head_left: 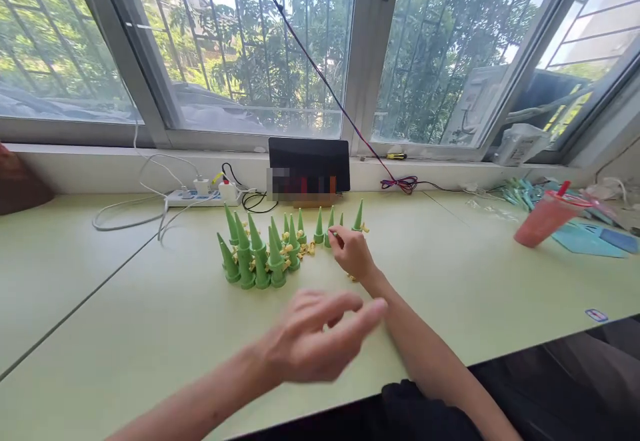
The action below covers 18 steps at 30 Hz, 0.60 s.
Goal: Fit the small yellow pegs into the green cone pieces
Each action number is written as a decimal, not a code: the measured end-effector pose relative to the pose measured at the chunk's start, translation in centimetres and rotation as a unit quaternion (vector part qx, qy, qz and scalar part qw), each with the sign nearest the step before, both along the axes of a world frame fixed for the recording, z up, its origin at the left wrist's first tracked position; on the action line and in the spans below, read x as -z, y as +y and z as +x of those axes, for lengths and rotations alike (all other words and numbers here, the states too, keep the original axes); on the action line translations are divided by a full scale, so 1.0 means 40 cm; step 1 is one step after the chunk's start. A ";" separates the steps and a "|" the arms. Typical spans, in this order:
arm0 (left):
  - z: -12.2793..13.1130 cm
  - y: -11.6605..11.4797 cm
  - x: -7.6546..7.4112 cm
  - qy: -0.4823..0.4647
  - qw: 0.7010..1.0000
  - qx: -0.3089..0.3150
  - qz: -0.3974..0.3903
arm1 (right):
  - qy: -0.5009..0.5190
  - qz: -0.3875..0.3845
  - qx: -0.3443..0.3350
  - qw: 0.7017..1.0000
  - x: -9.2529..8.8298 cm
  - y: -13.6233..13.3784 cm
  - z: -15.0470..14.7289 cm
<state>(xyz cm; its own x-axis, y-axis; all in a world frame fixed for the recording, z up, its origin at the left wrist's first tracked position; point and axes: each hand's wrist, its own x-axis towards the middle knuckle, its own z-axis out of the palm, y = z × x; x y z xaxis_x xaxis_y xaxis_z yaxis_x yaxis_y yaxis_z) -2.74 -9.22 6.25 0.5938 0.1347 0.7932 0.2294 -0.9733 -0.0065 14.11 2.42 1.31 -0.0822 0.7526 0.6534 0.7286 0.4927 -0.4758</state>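
Note:
A cluster of small green cones, several of them stacked, stands upright on the table. Small yellow pieces lie among them; their kind is too small to make out. My right hand reaches to the loose cones on the right side, its thumb and index finger closed at a green cone whose lower part they partly hide. Another green cone stands just beyond that hand, a yellow piece beside it. Nearer to me, my left hand hovers over the table, fingers loosely bent, thumb stretched out, nothing visible in it.
Behind the cones a dark tablet leans on a stand. A power strip with cables is at the back left, a cable bundle at the back. On the right are a red drink cup and blue sheets.

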 end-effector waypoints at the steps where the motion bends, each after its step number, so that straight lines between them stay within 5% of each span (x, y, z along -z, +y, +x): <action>1: 0.004 0.037 0.019 0.000 1.000 0.013 0.026 | -0.001 0.003 0.001 1.000 -0.006 0.000 -0.003; 4: 0.005 0.140 0.087 0.061 0.997 -0.024 0.034 | 0.018 0.010 -0.008 1.000 -0.032 -0.001 -0.011; 9: -0.007 0.204 0.173 0.139 0.962 -0.170 -0.164 | 0.070 -0.024 -0.059 0.996 -0.079 0.000 -0.031; 18: 0.002 0.165 0.147 0.141 0.941 -0.167 -0.259 | 0.083 -0.095 -0.155 0.980 -0.148 0.103 -0.105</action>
